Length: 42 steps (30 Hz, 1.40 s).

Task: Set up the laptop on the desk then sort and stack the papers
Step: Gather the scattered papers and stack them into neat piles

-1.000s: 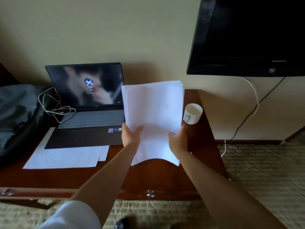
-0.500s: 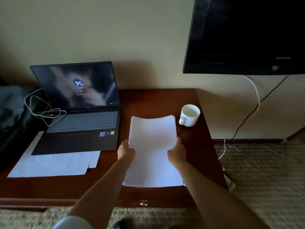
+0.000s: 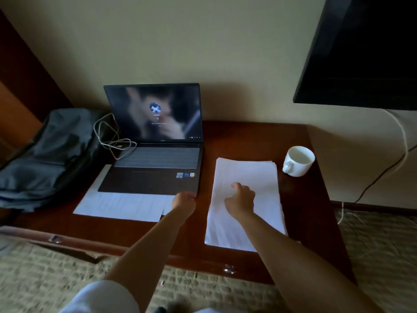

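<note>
The open laptop (image 3: pixel 155 168) stands at the back left of the wooden desk (image 3: pixel 304 211), its screen lit. It rests partly on loose white sheets (image 3: pixel 117 205) that stick out at its front. My left hand (image 3: pixel 184 201) is at the laptop's front right corner, fingers curled round that edge. A stack of white papers (image 3: pixel 246 172) lies flat on the desk to the right of the laptop. My right hand (image 3: pixel 240 198) rests on the middle of the stack with loosely curled fingers, gripping nothing.
A white mug (image 3: pixel 297 161) stands just right of the stack near the desk's right edge. A white cable (image 3: pixel 112 141) coils at the laptop's left, beside a grey bag (image 3: pixel 47 152). A black TV (image 3: pixel 361 50) hangs on the wall at upper right, cords (image 3: pixel 404 150) trailing below.
The stack went from held upright in both hands to lying flat on the desk. My left hand let go and moved left to the laptop's corner. My right hand now lies on top of the stack.
</note>
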### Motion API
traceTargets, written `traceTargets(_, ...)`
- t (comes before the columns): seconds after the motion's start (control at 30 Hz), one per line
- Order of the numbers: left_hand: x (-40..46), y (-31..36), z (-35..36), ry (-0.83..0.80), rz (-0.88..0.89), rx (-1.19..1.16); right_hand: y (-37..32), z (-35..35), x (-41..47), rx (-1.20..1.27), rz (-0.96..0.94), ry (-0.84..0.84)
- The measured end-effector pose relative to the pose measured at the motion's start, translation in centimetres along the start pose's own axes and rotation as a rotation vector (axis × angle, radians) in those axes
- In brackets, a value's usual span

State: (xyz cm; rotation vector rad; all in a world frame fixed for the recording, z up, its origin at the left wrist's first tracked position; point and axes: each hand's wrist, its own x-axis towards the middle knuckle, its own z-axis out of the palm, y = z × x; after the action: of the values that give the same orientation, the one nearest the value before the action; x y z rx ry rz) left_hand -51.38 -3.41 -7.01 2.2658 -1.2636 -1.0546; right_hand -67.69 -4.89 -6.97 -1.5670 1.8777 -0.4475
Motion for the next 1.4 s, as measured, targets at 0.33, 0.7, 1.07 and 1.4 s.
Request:
traceTargets(0.33,3.0,-9.8,-8.6,0.009,-0.081,-0.244,-9.6,9.9,-3.1,0.299,0.124,-0.144)
traceTargets(0.7,6.2,-16.6,-13.3,0.15,-0.327,-0.4,-15.4,17.1,-3.2,0.56,0.632,0.001)
traceTargets(1.07,9.8,-14.0,-13.5,-0.073,-0.321,-0.765,-16.2,18.2,-1.0,0.571,0.694,-0.155)
traceTargets(1.4,8.4,-9.7,-14.6,0.039,-0.609,-1.45,-14.9,16.2,-2.1,0.325,0.576,-0.442)
